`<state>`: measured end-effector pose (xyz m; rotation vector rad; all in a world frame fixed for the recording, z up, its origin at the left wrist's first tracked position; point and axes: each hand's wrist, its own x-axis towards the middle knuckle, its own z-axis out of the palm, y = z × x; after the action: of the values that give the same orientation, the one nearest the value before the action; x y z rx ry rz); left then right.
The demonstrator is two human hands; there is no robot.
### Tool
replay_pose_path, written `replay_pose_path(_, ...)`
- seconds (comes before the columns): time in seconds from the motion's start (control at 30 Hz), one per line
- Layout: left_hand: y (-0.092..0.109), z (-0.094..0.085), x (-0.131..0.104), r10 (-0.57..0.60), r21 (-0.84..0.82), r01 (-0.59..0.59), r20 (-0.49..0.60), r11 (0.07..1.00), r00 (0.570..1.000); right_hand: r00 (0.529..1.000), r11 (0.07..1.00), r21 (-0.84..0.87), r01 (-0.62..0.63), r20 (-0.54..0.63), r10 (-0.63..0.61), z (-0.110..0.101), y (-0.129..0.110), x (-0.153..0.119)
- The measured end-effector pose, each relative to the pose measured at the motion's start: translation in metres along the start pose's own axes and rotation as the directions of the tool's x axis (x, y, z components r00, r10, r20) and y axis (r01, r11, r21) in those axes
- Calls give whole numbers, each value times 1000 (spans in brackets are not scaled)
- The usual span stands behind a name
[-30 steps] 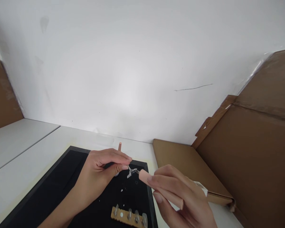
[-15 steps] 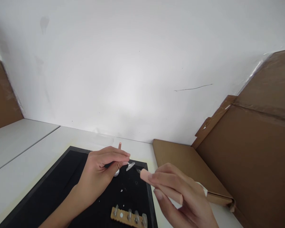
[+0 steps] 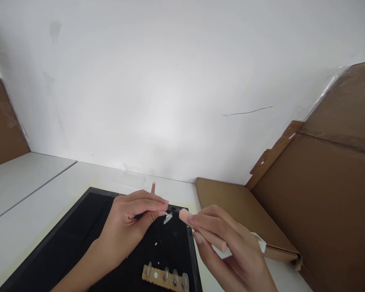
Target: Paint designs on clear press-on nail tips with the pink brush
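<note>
My left hand (image 3: 134, 219) is closed, pinching a small clear false nail (image 3: 168, 218) between thumb and fingertips over a black mat (image 3: 79, 227). Behind its knuckles a thin peach-coloured rod (image 3: 153, 187) sticks up; I cannot tell whether the hand holds it. My right hand (image 3: 231, 243) is closed around a slim brush with a peach-coloured handle (image 3: 211, 238). The brush's dark tip points left, close to the false nail; whether they touch is unclear. Nearer to me lies a tan strip (image 3: 160, 275) bearing several clear false nails (image 3: 175, 277) standing upright.
The mat lies on a white table (image 3: 48, 198) before a white wall (image 3: 158, 89). Small white specks (image 3: 156, 243) dot the mat. A flat cardboard box (image 3: 228, 198) and a brown cardboard panel (image 3: 331, 194) stand to the right. A white object (image 3: 258, 242) shows partly behind my right hand.
My right hand has moved slightly left and up, bringing the brush tip closer to the false nail. The nail in my left hand has tilted and shifted a little down.
</note>
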<state>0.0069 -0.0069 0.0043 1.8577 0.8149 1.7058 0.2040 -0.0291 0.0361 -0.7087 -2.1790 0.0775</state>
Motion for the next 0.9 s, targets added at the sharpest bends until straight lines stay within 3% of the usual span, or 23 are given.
replay_pose_path(0.17, -6, 0, -1, -25, -50, 24, -9, 998, 1000, 997, 996, -87, -1, -74, -6, 0, 6, -7)
replay_pose_path(0.47, -5, -5, 6, -350, -206, 351, 43, 913, 936, 994, 996, 83, 35, -105, -27, -3, -7, -1)
replay_pose_path(0.67, -2, -4, 8, -429, -299, 436, 93, 849, 898, 998, 989, 134, 56, -16, -54, -2, -10, 4)
replay_pose_path(0.9, -5, -8, 3, -454, -385, 484, 174, 785, 874, 997, 999, 42, 28, -75, -25, -1, -3, -2)
